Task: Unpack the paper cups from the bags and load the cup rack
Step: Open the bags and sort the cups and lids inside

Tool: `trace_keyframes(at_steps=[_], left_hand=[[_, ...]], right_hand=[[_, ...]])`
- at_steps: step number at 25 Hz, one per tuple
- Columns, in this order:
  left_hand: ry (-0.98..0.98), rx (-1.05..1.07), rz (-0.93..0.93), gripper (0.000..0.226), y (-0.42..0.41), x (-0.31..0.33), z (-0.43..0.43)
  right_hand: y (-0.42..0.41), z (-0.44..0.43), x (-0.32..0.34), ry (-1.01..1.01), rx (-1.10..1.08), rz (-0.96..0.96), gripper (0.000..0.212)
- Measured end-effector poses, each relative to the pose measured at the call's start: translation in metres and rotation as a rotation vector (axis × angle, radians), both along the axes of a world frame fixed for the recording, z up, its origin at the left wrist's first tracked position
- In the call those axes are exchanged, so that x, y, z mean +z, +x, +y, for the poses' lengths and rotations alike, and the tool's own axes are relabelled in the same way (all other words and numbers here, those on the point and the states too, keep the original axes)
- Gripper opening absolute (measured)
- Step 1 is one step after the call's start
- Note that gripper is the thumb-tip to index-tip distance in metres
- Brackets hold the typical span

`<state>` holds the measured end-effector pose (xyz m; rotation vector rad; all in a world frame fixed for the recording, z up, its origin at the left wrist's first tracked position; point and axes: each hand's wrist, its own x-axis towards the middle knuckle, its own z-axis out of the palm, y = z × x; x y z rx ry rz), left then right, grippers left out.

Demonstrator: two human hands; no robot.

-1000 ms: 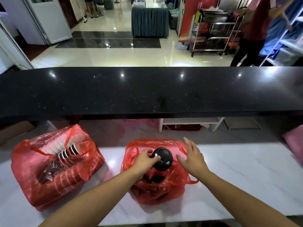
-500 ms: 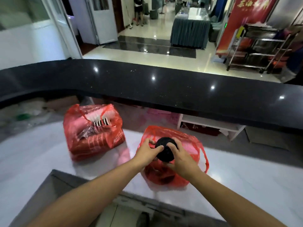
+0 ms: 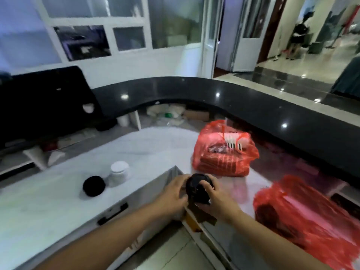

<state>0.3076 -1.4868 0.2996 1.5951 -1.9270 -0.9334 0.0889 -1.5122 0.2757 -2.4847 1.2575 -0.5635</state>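
- Left hand [image 3: 173, 193] and right hand [image 3: 218, 201]: both hands grip one black round object [image 3: 196, 189], fingers curled round its sides, left hand on its left flank, right hand on its right flank and underside.
- The black round object is held just above the inner corner of the white surface [image 3: 136, 152], clear of both bags; motion blur hides its detail.
- Far red bag [image 3: 224, 152]: rests on the surface beyond the hands, its mouth open, with white, black-striped paper cups [image 3: 233, 142] showing at the top.
- Near red bag [image 3: 307, 217]: lies on the surface to the right of the hands, heavily blurred; contents cannot be told.
- White jar [image 3: 119, 171] and black disc [image 3: 93, 186]: side by side on the surface, left of the hands.
- Black raised counter [image 3: 253, 106]: curves behind the surface.
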Motion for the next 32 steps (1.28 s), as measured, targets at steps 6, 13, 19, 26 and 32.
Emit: trace_keyframes(at_steps=[6,13,19,26,32], left_hand=[[-0.111,0.091,-0.251,0.063,0.229,-0.013,0.06],[0.005,0.238,-0.267,0.063,0.432,-0.073,0.141],[0.055,0.269,-0.271,0.056,0.49,-0.115,0.147],[0.195,0.255,-0.412,0.07,0.508,-0.132,0.126],[0.165,0.215,-0.481,0.065,0.512,-0.126,0.104]], right_hand=[[0.24,-0.002,-0.023,-0.011,0.3,0.055,0.074],[0.46,0.045,-0.068,0.142,0.463,0.187,0.067],[0.526,0.031,-0.104,0.162,0.509,0.357,0.07],[0.568,-0.015,-0.13,-0.025,0.6,0.476,0.076],[0.568,-0.035,-0.119,-0.094,0.655,0.576,0.084]])
